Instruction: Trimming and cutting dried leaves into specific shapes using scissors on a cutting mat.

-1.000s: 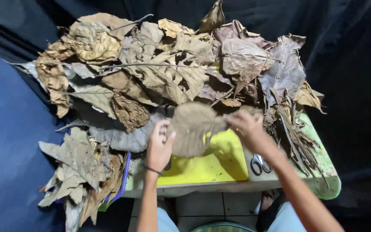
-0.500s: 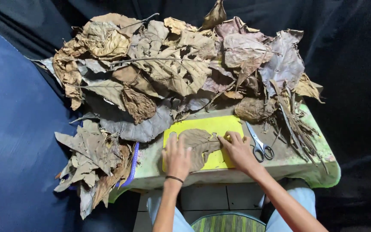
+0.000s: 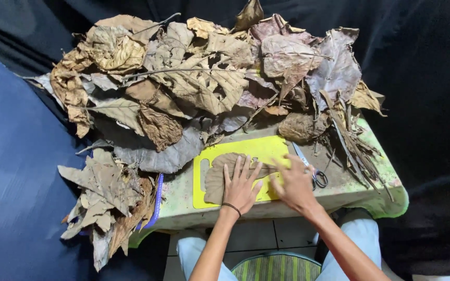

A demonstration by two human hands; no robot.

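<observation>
Left hand (image 3: 240, 186) is pressing a dry leaf (image 3: 220, 174) flat on the yellow board (image 3: 264, 148), fingers spread apart; right hand (image 3: 295, 182) is steadying its edge, fingers loosely apart. Scissors (image 3: 313, 174) are lying untouched beside; the counter's leaf pile (image 3: 199, 83) is awaiting handling.

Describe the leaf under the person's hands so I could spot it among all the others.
Start at the small green table heaped with dry brown leaves along its far side. Near its front edge lies a yellow mat; the leaf lies flat on it, under the left hand, with the right hand beside. Unlike the curled leaves piled behind, it lies alone, pressed flat.
</observation>
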